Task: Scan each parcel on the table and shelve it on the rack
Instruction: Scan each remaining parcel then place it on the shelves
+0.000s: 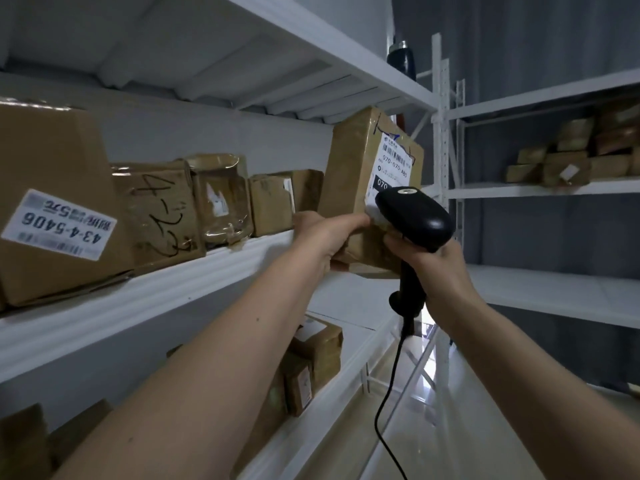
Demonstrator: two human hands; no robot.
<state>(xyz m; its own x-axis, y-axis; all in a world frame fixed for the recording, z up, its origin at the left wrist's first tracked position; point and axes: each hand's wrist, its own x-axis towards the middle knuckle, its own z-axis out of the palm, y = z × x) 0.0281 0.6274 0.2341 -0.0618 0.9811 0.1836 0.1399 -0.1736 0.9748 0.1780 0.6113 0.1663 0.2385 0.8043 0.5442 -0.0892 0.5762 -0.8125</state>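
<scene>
Several boxes [221,199] already crowd the shelf [173,292] at left. My left hand [325,233] has its fingers clamped on the parcel [356,188], raised at the shelf edge, while my right hand [436,268] grips the scanner [415,216] against the label [393,164]. I judge the one-handed hold could slip, or the scanner sits too close to read.

Dark bottle [401,60] (top shelf) beside a grey wall [554,39].

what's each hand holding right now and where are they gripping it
The left hand grips the taped parcel at its lower left corner. The right hand holds the black scanner by its handle.
</scene>
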